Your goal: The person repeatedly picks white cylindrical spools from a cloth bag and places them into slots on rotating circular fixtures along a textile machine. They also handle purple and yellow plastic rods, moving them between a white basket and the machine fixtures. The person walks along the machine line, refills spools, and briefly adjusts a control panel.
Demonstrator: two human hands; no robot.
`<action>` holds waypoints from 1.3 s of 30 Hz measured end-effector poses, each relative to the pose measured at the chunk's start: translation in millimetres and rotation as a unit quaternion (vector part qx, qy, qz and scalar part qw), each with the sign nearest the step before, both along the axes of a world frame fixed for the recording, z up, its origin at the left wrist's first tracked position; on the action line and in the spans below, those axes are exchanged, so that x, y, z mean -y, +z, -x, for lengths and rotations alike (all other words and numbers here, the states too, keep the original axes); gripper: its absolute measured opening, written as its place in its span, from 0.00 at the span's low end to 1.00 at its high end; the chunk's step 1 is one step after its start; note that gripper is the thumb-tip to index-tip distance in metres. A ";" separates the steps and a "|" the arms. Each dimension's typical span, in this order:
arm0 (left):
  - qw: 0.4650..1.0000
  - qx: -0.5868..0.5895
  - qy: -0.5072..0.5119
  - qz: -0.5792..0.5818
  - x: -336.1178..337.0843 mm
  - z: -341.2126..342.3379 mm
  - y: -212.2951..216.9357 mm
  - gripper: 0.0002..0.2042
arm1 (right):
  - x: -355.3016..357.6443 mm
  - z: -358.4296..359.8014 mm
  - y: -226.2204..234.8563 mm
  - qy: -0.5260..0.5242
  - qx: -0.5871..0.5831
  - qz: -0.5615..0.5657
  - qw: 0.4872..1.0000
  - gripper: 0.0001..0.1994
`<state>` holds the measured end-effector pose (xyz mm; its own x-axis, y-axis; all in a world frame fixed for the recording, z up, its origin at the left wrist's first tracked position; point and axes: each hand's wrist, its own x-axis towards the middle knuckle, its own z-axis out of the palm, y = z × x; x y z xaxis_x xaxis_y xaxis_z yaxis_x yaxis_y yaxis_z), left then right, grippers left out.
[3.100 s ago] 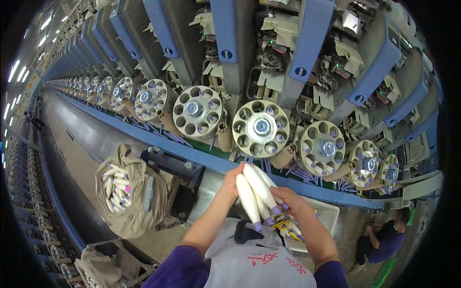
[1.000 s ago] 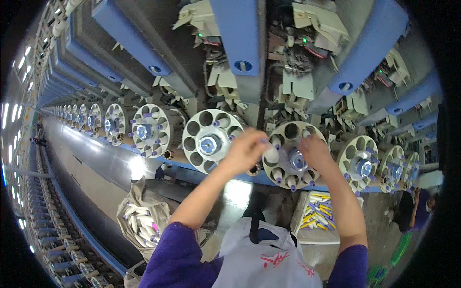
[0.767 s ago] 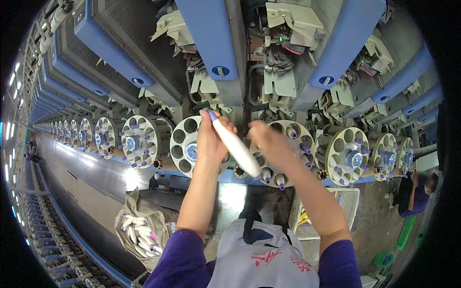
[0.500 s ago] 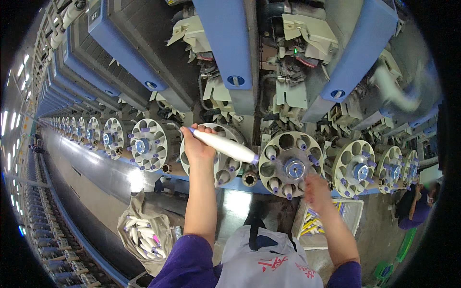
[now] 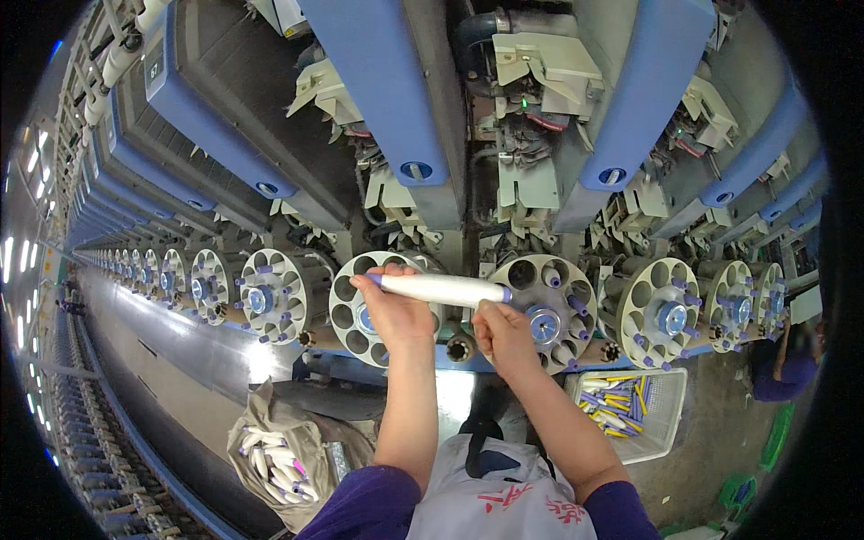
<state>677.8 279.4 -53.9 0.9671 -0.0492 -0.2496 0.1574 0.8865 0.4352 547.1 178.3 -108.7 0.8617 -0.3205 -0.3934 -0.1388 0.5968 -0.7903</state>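
A long bobbin of white yarn (image 5: pixel 441 288) with purple ends lies nearly level across the middle of the view. My left hand (image 5: pixel 396 315) grips its left end, thumb and fingers wrapped round the purple tip. At the other end, my right hand (image 5: pixel 506 337) has its fingers pinched together against the bobbin's lower edge. Whether a thread is between those fingertips is too small to see. Behind the hands stand two round cream magazines: the left magazine (image 5: pixel 340 301) is partly covered by my left hand, and the right magazine (image 5: pixel 544 295) holds several purple-tipped bobbins round a blue hub (image 5: pixel 544 324).
More round magazines (image 5: pixel 621 315) run along the machine under blue panels (image 5: pixel 387 90). A cloth sack (image 5: pixel 315 436) with white bobbins stands at lower left. A white crate (image 5: pixel 664 432) of yellow and purple tubes is at lower right. Another person's purple sleeve (image 5: pixel 790 378) shows at far right.
My right hand has come up and left from the right magazine to the bobbin's right end. The bobbin has turned closer to level in my left hand. The view has shifted slightly.
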 end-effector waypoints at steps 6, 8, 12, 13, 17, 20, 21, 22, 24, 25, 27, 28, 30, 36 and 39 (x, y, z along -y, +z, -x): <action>0.982 -0.138 -0.117 0.055 -21.3 -11.5 0.4 0.23 | 80.5 18.3 25.0 -0.055 -0.209 0.594 0.775 0.08; 0.986 -0.114 -0.120 0.008 -17.3 -6.3 -3.2 0.23 | 84.3 18.7 31.7 -0.071 -0.173 0.524 0.831 0.09; 0.991 -0.077 -0.113 -0.006 7.1 12.1 -14.9 0.21 | 34.5 10.3 29.7 0.087 0.001 0.568 0.818 0.13; 0.993 -0.065 -0.095 -0.019 10.1 14.4 -16.7 0.20 | 18.3 6.7 26.3 0.030 -0.031 0.585 0.810 0.13; 0.995 -0.065 -0.036 -0.063 12.4 20.1 -24.5 0.18 | -5.9 -7.2 10.2 -0.031 -0.013 0.551 0.834 0.11; 0.992 -0.082 -0.008 -0.098 14.4 24.7 -38.4 0.16 | 9.6 -16.2 -1.8 -0.022 -0.012 0.494 0.869 0.12; 0.992 -0.024 -0.012 -0.127 17.9 30.5 -45.4 0.13 | 16.9 -18.2 -4.3 -0.010 -0.036 0.450 0.892 0.11; 0.976 0.006 0.006 -0.218 22.9 36.0 -53.1 0.12 | 22.9 -18.0 -6.0 0.007 -0.064 0.404 0.912 0.11; 0.930 0.085 0.021 -0.356 30.6 52.2 -67.7 0.10 | 32.7 -12.6 -3.8 0.058 -0.041 0.191 0.979 0.11; 0.919 0.116 0.034 -0.375 34.2 58.9 -73.6 0.10 | 37.8 -7.0 -0.3 0.059 -0.033 0.090 0.994 0.11; 0.915 0.115 -0.049 -0.384 34.0 75.1 -80.1 0.10 | 49.8 7.3 8.8 0.092 -0.024 0.006 0.995 0.11; 0.913 0.121 -0.090 -0.379 30.6 82.2 -81.4 0.10 | 55.3 15.4 12.8 0.045 -0.025 -0.066 0.996 0.10; 0.878 0.184 -0.174 -0.405 20.3 91.1 -80.8 0.10 | 77.7 32.2 20.0 0.026 0.072 -0.225 0.971 0.08; 0.515 0.398 -0.123 -0.749 24.7 99.2 -89.8 0.25 | 122.0 48.5 -17.0 0.023 -0.005 0.669 0.743 0.07; 0.276 0.469 -0.209 -0.813 58.9 110.8 -101.5 0.33 | 121.3 76.8 -37.3 0.019 0.039 0.784 0.619 0.10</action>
<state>567.0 220.5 -155.4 0.6389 -0.7650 0.0808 -0.7590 -0.6099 0.2279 470.3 57.0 -146.0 0.8776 -0.2345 0.4181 -0.0546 -0.9154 -0.3989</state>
